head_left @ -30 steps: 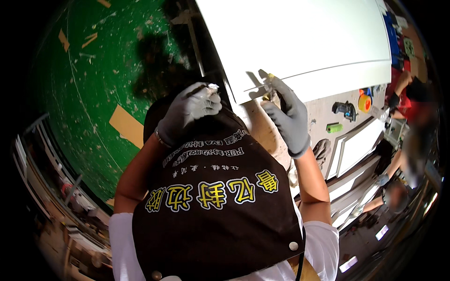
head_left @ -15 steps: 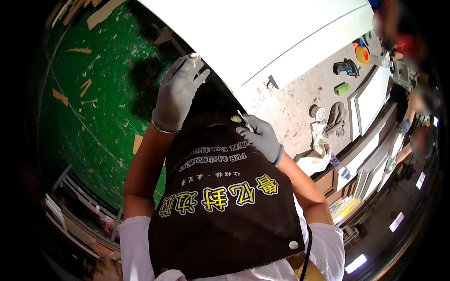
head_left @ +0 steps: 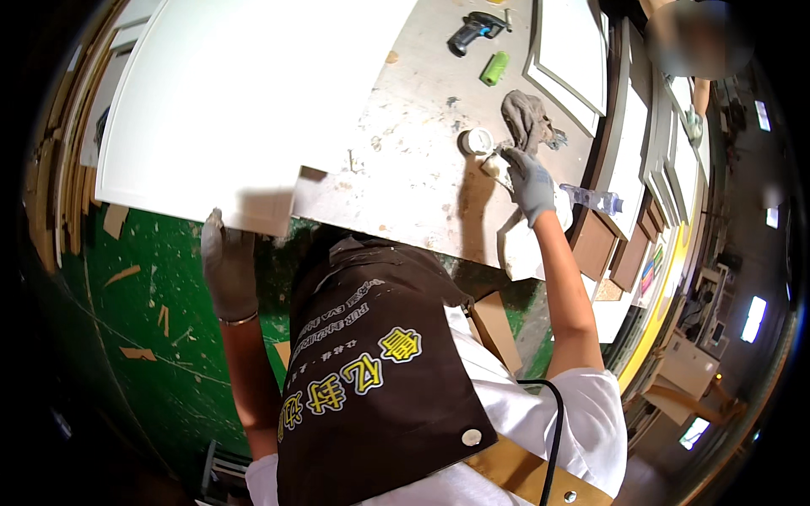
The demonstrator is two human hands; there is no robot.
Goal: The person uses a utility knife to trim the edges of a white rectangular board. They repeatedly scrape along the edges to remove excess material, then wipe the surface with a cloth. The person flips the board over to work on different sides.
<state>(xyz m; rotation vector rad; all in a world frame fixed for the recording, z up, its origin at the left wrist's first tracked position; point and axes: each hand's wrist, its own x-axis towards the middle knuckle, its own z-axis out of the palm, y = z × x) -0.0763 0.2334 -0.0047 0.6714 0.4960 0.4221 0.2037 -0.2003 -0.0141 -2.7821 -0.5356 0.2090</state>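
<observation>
My left hand (head_left: 229, 268), in a grey glove, is at the near edge of a large white panel (head_left: 253, 101). A pale fingertip reaches up at that edge; the other fingers are lost in shadow, so its grip is unclear. On the right, my grey-gloved right hand (head_left: 531, 187) reaches over the worktable (head_left: 413, 160), its bent fingers closed on a crumpled white cloth (head_left: 498, 172). Just beyond those fingers stands a small round white tub (head_left: 478, 142). A grey rag (head_left: 525, 116) lies close by.
Farther back lie a green roll (head_left: 494, 69) and a black power tool (head_left: 477, 32). A clear plastic bottle (head_left: 595, 199) is right of my right hand. Boards (head_left: 624, 126) are stacked at the right, where another person's gloved hand (head_left: 693, 125) shows. Scraps litter the green floor (head_left: 160, 337).
The view has swung to the right. My right hand has gone from before the apron out to the white cloth; the thin light tool it held is no longer visible. My left hand is lower.
</observation>
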